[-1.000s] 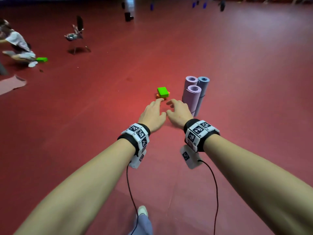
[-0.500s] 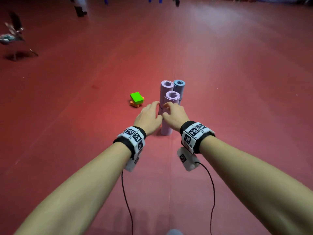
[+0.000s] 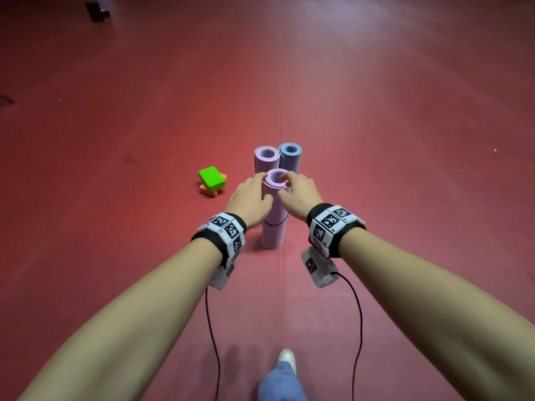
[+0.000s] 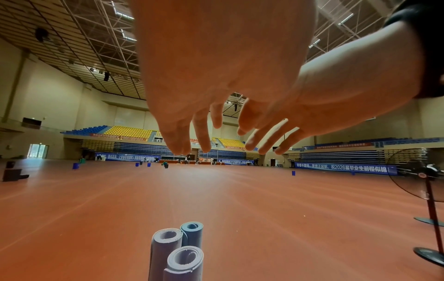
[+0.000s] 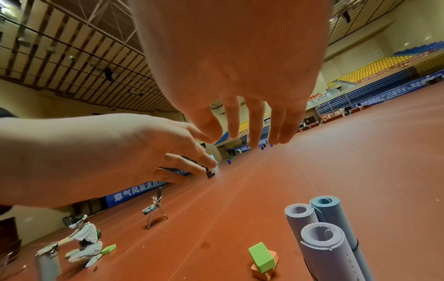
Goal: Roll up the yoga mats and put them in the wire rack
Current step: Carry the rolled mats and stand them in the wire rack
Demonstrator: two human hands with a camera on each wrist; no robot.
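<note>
Red sports-hall floor, yellow and blue stands, truss ceiling, standing fan

Dark red floor all round. Directly under the fingers, a pale lilac rolled mat; just beyond the fingers, a second lilac mat and a dusty blue mat. Left of the fingers, a bright green block atop an orange block. Behind the fingers, black wristbands bearing white tags with black-and-white square patterns. Yellow and blue seats far beyond.
</note>
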